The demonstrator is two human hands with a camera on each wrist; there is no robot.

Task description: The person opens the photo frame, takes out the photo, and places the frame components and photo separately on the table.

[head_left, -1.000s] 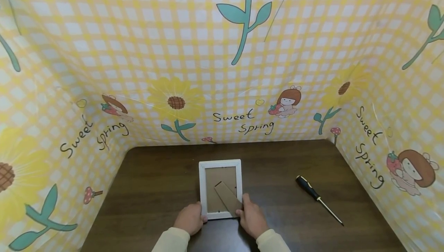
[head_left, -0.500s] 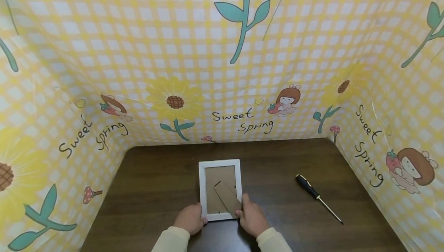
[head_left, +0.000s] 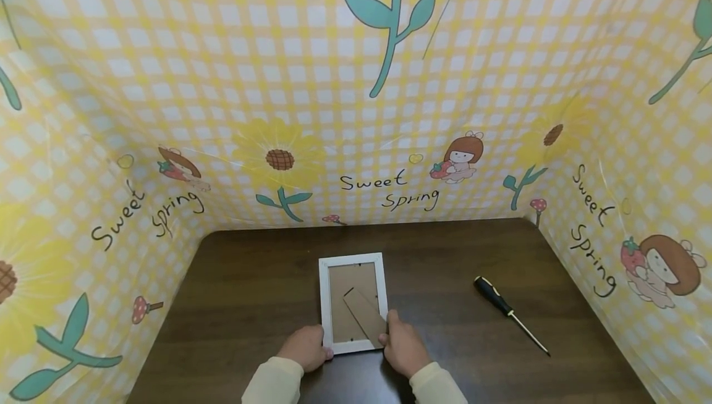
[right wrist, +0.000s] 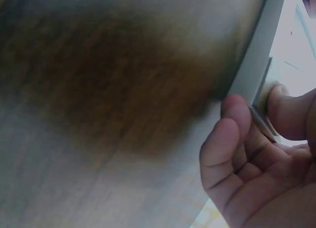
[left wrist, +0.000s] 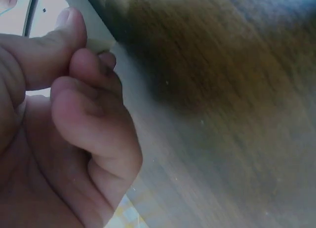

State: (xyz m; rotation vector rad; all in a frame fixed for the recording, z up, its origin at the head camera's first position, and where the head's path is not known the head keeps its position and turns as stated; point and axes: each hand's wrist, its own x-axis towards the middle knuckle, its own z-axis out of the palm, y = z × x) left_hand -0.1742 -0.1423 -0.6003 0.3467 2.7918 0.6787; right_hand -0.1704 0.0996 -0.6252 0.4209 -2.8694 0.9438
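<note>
1. Holding a white picture frame (head_left: 325,305) back side up near the middle of the dark table (head_left: 239,293); cannot tell whether fully resting on the wood or slightly lifted.
2. Showing a brown back panel (head_left: 364,280) set inside the border and a stand (head_left: 363,314) lying slantwise across it; by judgement, looking assembled, with nothing visibly loose. Cannot tell of any work left beyond letting go.
3. Pinching the near left corner with the left hand (head_left: 305,347), thumb on top, fingers curled beneath.
4. Gripping the near right side with the right hand (head_left: 407,347), thumb over the stand's lower end.
5. Leaving a screwdriver (head_left: 505,307) untouched, well apart to the right.
6. Offering bare wood left of the frame, beyond it and toward the screwdriver; probably enough for sliding or turning.
7. Meeting patterned cloth (head_left: 311,39) along the far, left and right table edges; cannot see the near edge.
</note>
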